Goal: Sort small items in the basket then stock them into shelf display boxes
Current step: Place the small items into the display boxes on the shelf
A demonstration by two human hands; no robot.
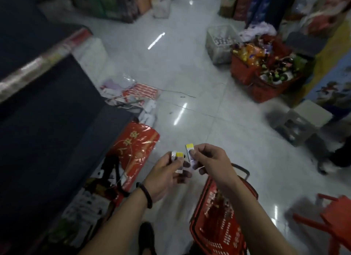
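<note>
We stand in a dim shop aisle on a glossy pale tiled floor (190,74), with a dark shelf unit (47,112) along our left side.

Our left hand (165,175) has its fingers curled round a small yellow-topped packet (178,158). Something silvery is tucked beside it, which we cannot make out. Our right hand (210,159) pinches a second yellow-topped packet (190,153) between thumb and fingertips and holds it upright, just beside the first. The two hands are close together at chest height, as if we are comparing the two.

These packets look like light, stiff little cartons. We judge that a fingertip pinch across the long flat faces is enough, though a hard squeeze could dent the corners. Being small and smooth, they could slip if we stack several in one palm.

The red basket (197,207) we sort from sits directly below our right forearm, with its contents blurred. A dark bracelet (147,196) circles our left wrist. A red foil bag (136,146) leans against the shelf base to the left. Further off on the right stand two more red baskets (245,70), heaped with goods, a grey crate (220,44) and a pale stool (303,120).
</note>
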